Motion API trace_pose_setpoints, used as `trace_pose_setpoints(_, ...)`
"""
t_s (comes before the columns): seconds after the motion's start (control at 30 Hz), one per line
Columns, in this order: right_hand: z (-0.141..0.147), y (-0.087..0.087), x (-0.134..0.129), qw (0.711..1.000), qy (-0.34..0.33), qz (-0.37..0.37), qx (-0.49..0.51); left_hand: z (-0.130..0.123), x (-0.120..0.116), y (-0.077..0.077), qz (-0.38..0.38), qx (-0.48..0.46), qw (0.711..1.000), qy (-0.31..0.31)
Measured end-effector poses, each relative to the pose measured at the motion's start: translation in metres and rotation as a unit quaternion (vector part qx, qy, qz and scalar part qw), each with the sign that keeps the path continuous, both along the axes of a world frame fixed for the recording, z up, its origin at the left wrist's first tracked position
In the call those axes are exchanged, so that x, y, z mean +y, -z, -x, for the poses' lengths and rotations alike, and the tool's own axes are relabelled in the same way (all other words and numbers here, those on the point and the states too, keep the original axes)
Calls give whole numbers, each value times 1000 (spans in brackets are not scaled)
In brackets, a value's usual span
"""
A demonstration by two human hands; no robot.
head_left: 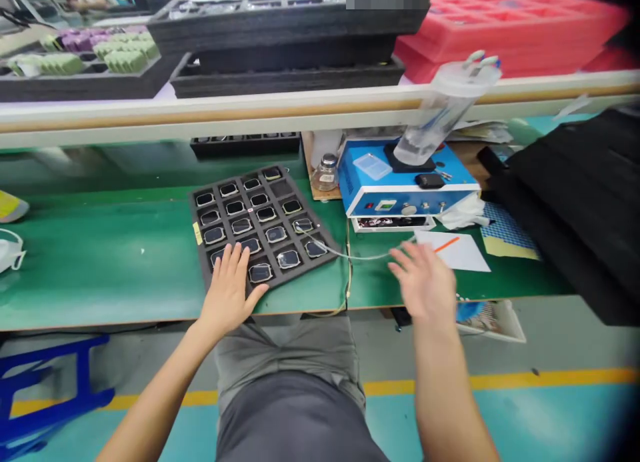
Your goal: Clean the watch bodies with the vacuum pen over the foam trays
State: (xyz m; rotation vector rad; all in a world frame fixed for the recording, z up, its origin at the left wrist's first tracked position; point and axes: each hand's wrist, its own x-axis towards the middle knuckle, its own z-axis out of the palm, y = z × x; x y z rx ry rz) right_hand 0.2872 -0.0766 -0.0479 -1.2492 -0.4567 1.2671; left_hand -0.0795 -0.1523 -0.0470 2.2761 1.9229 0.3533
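1. The left hand (pixel 225 295) was laid flat with its fingers spread, resting on the lower edge of a black foam tray (pixel 196 212); nothing was seen gripped by it.
2. The right hand (pixel 423 282) was held open, fingers splayed and slightly blurred, above a green bench mat (pixel 100 269). Nothing was held, and a thin clear tube (pixel 360 256) lay near the fingertips.
3. Most tray pockets were filled with glossy dark rounded-square pieces (pixel 265 214). One upper pocket (pixel 281 189) was seen unfilled; those beneath the left hand could not be seen.
4. The tube was led from the tray's right side past a blue metal-cased unit (pixel 453 192).
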Motion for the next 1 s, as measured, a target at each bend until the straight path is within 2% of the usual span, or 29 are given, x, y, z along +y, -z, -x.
trace_pose_setpoints(0.1, 23, -5, 2, 993, -28, -22, 110, 18, -6, -3, 22, -12, 1000, 2)
trace_pose_setpoints(0.2, 38, -23, 12, 977, -71, -86, 183, 27, 2, -13, 3, -56, 998, -3)
trace_pose_setpoints(0.3, 50, -40, 17, 967, -114, -145, 177, 8, 38, -27, -52, -66, 996, 30)
trace_pose_setpoints(0.4, 62, -43, 20, 964, -159, -176, 120, -32, 89, -36, -28, -9, 991, 133)
trace_pose_setpoints(0.47, 69, -39, 23, 962, -187, -176, 87, -56, 116, -37, 29, 53, 980, 189)
trace_pose_setpoints(0.57, 75, -31, 36, 958, -212, -188, 38, -76, 136, -35, 74, 86, 971, 211)
trace_pose_setpoints(0.7, 88, -21, 66, 942, -214, -259, -12, -78, 141, -31, 89, 90, 972, 196)
trace_pose_setpoints(0.83, 106, -2, 92, 938, -188, -285, -66, -77, 147, -27, 89, 89, 976, 180)
trace_pose_setpoints(1.0, 108, 26, 100, 908, -136, -329, -222, -77, 145, -23, 78, 69, 979, 176)
